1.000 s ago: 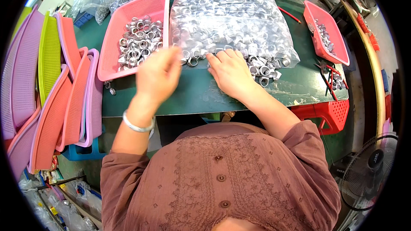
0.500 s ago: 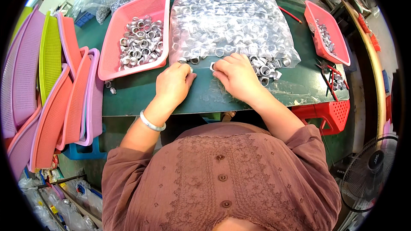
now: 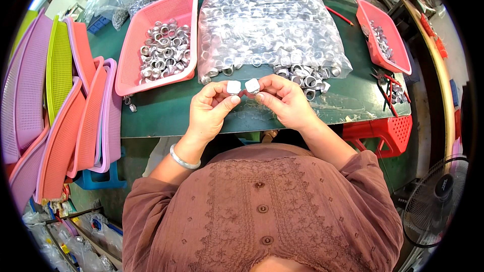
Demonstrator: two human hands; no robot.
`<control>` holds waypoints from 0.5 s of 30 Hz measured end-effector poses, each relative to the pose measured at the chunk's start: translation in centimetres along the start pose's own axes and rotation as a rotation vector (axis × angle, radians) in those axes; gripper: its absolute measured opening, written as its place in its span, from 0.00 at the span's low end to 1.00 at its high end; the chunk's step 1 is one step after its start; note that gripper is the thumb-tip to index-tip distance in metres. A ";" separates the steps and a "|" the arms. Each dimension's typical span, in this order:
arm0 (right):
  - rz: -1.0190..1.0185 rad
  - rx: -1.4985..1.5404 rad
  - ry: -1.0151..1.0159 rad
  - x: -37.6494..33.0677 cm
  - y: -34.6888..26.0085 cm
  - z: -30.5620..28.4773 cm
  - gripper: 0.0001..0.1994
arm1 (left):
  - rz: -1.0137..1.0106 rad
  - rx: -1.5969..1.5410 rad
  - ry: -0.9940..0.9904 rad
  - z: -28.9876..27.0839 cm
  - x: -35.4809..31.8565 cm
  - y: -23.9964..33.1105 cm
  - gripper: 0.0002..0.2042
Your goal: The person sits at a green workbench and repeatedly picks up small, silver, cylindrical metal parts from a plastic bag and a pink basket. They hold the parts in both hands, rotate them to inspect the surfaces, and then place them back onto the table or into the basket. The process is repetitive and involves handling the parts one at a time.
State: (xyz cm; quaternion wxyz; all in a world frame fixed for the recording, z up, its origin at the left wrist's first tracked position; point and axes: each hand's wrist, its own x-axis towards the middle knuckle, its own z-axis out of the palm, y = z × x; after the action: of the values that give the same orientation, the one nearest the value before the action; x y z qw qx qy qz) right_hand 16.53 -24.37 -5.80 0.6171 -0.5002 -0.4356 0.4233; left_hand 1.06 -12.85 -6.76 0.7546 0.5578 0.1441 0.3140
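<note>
Between thumb and fingers, my left hand (image 3: 210, 108) pinches a silver ring with a flat squarish top (image 3: 234, 87). A similar ring (image 3: 252, 86) is pinched in my right hand (image 3: 286, 102). Both flat tops face up, side by side and close together above the green table (image 3: 242, 121). Beyond my hands lies a large clear plastic bag (image 3: 267, 17) full of silver rings. Loose rings (image 3: 305, 78) spill from its near edge, by my right fingers. To the left, a pink basket (image 3: 128, 65) holds a pile of rings.
Another pink basket (image 3: 398, 60) with some rings stands at the right, near red-handled pliers (image 3: 388, 90). Stacked plastic baskets (image 3: 60, 80) crowd the left side. A red stool (image 3: 383, 133) sits below the table's right edge, and a fan (image 3: 436, 201) stands lower right.
Both hands have lifted from the bag's near edge and come toward me and together. The rings' flat tops are now turned up into view.
</note>
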 end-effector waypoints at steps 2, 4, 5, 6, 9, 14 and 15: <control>-0.017 0.032 -0.013 -0.1 0.1 0.0 0.07 | -0.011 -0.032 -0.008 0.1 -0.1 0.1 0.09; -0.038 0.055 -0.012 -0.1 0.1 0.1 0.07 | 0.013 -0.029 -0.009 0.3 -0.2 0.2 0.09; -0.050 0.079 -0.010 -0.2 0.2 0.1 0.07 | 0.026 -0.027 -0.008 0.4 -0.2 0.3 0.09; -0.062 0.102 -0.008 -0.3 0.3 0.2 0.07 | 0.036 -0.020 -0.003 0.5 -0.3 0.5 0.08; -0.084 0.254 -0.040 -0.3 0.4 0.1 0.08 | 0.067 -0.007 -0.003 0.7 -0.6 0.8 0.09; -0.117 0.416 -0.120 -0.2 0.7 -0.1 0.09 | 0.075 -0.051 -0.022 0.8 -0.7 1.1 0.11; -0.118 0.437 -0.126 -0.2 0.8 -0.1 0.09 | 0.081 -0.076 -0.028 0.9 -0.7 1.1 0.12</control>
State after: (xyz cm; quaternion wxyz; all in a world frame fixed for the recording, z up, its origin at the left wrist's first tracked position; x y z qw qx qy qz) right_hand 16.48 -24.52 -6.59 0.7061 -0.3009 -0.3997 0.5011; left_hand 0.72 -13.77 -5.48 0.7639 0.5385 0.0989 0.3417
